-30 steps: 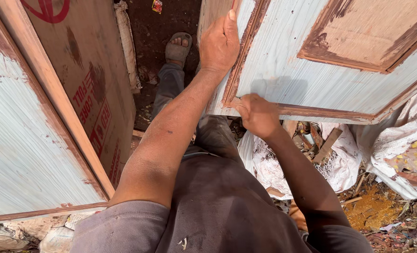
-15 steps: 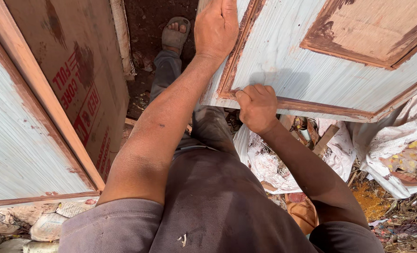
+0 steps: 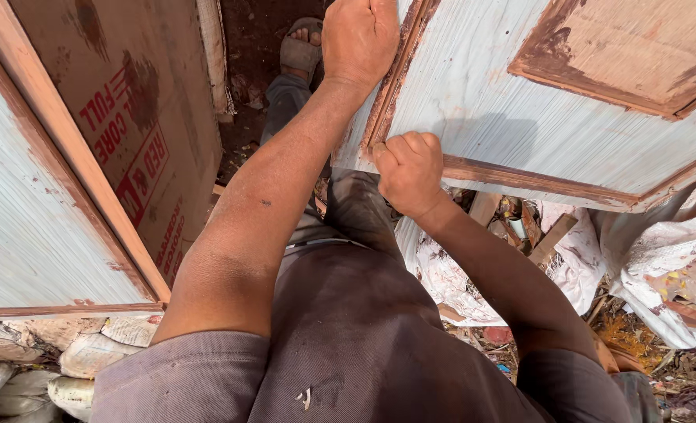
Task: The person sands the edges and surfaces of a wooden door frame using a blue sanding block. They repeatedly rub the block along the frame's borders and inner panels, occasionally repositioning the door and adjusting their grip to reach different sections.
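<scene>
The pale door panel with reddish-brown trim stood tilted, filling the upper right of the view. The left hand lay over the panel's left edge, fingers curled around it; compared with one second before, it sat higher up that edge. The right hand gripped the panel's lower left corner, fingers closed tight on the trim, roughly where it had been. Whether the thumb reached behind could not be told. A sandalled foot stood just left of the panel; a second board leaned well left of it.

Dark earth floor strewn with white sacks and debris.
</scene>
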